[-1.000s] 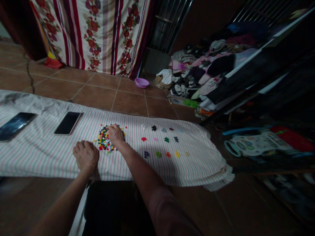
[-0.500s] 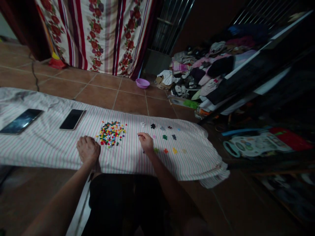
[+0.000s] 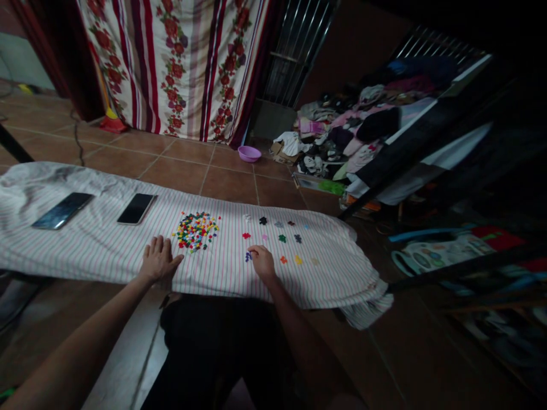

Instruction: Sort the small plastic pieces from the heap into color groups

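My left hand (image 3: 157,261) lies flat on the striped cloth (image 3: 213,279), fingers spread, holding nothing. Just beyond it is a mixed heap of tiny coloured pieces (image 3: 195,230), like beads or small bricks. My right hand (image 3: 262,262) is closed in a pinch at a little dark-blue group (image 3: 248,257); whatever its fingertips hold is too small to make out. Other one-colour groups sit in rows around it: red (image 3: 246,235), pink (image 3: 265,237), green (image 3: 282,238), orange (image 3: 284,259), yellow (image 3: 298,259) and black (image 3: 262,220).
Two dark-screened devices, a tablet-like one (image 3: 63,210) and a phone (image 3: 137,208), lie on the cloth at left. Beyond the table, a purple basin (image 3: 249,154) stands on the tiled floor near a heap of clothes (image 3: 342,125). A dark bar (image 3: 461,267) crosses at right.
My right hand has moved nearer to me, from beside the red group to the dark-blue one, uncovering the red. My left hand has spread its fingers flat. The view has shifted slightly.
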Demonstrator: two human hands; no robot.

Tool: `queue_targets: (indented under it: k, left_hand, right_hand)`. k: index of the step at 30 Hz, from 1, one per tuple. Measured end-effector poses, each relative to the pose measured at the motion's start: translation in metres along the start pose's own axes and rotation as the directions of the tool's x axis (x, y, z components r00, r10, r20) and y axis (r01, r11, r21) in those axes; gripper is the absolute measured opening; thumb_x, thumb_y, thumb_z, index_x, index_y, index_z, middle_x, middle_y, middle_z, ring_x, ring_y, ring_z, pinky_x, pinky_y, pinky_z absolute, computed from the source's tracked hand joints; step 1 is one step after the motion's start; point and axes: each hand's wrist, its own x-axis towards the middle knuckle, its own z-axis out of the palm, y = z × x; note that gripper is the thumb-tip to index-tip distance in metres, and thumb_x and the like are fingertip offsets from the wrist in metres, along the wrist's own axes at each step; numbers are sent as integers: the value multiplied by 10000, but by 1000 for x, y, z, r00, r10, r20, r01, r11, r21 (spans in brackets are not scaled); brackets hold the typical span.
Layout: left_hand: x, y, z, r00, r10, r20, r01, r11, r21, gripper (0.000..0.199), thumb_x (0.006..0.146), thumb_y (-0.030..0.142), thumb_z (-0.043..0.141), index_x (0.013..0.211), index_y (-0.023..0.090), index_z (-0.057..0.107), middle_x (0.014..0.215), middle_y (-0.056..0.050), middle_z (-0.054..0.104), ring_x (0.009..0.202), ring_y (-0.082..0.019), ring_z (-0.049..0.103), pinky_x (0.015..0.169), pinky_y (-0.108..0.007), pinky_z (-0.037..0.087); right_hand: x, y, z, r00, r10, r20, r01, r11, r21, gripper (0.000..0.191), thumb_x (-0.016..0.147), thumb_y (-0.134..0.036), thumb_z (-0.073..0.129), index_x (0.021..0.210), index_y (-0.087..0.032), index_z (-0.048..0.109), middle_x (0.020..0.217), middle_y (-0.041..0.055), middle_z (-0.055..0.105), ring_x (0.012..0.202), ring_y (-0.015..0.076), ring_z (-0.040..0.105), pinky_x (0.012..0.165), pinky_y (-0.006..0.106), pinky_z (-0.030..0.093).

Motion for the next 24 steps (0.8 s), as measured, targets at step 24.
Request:
queue_targets:
  k: [24]
  left_hand:
    - [10, 12, -29, 907, -103, 409, 33, 984, 175, 1286, 600, 822, 492, 1480, -52, 152, 1551, -331, 74, 1435, -494, 72, 1109, -571, 176]
  right_hand:
    - [-22, 10, 14, 974, -224, 25, 225, 972, -69, 297, 823, -183, 505, 1056, -182, 690, 1063, 100, 685, 1022, 235, 592, 937, 392, 438]
